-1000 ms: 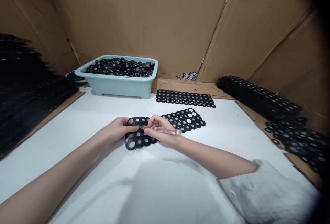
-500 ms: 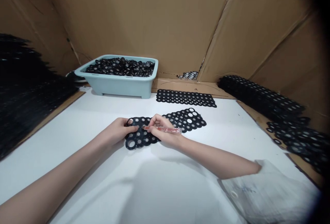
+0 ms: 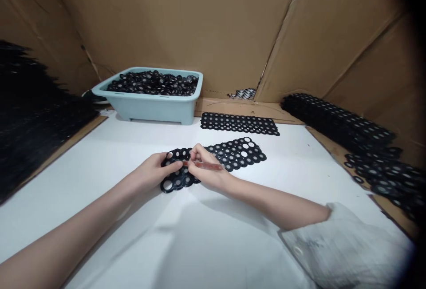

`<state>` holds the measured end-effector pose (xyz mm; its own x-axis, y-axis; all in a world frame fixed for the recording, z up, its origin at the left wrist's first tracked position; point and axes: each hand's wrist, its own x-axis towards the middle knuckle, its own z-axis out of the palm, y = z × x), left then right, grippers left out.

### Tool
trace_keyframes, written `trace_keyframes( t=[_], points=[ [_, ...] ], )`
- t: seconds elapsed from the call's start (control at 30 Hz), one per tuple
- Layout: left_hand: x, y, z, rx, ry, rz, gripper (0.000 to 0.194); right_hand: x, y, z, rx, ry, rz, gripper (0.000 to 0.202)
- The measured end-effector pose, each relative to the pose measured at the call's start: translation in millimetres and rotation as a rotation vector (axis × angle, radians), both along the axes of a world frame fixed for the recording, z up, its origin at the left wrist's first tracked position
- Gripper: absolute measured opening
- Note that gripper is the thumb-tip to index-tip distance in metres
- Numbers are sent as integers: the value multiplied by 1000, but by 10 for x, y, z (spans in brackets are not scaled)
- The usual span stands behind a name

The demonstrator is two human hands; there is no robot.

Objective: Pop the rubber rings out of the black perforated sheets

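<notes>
A black sheet of joined rings (image 3: pixel 235 164) lies slanted on the white table, with several bright white openings near its far right end. My left hand (image 3: pixel 154 171) grips the sheet's left end, thumb on top and the other fingers mostly hidden. In my right hand (image 3: pixel 208 167) is a slim reddish pen-like tool (image 3: pixel 213 166), pinched between the fingers. Its tip points left into the sheet, close to my left thumb. The exact kind of tip is too small to make out.
A light blue tub (image 3: pixel 156 108) full of loose black rings stands at the back left. Another black ring sheet (image 3: pixel 239 124) lies behind. Stacked sheets (image 3: pixel 339 118) line the right side, and a tall dark stack (image 3: pixel 29 102) the left. Cardboard walls (image 3: pixel 186 22) enclose the table.
My left thumb has slid slightly right over the sheet. My right hand and the tool have shifted a little left, toward that thumb. The view has also moved slightly.
</notes>
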<state>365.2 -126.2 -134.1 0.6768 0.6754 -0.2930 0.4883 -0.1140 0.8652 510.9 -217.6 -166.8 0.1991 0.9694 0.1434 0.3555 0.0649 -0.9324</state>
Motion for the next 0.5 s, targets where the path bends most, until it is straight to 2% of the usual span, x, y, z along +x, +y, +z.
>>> trace_keyframes(
  t=[0.17, 0.3, 0.37, 0.43, 0.5],
  points=[
    [33, 106, -31, 81, 24, 47, 35, 29, 5, -23, 91, 194, 34, 9],
    [38, 130, -63, 163, 50, 69, 31, 21, -2, 44, 285, 332, -114, 11],
    [30, 141, -70, 279, 39, 50, 28, 18, 6, 57, 306, 288, -123, 11],
    [22, 157, -75, 385, 16, 34, 24, 19, 20, 47, 274, 189, -71, 9],
    [19, 173, -79, 400, 2, 55, 21, 23, 34, 22, 237, 99, -20, 9]
  ],
)
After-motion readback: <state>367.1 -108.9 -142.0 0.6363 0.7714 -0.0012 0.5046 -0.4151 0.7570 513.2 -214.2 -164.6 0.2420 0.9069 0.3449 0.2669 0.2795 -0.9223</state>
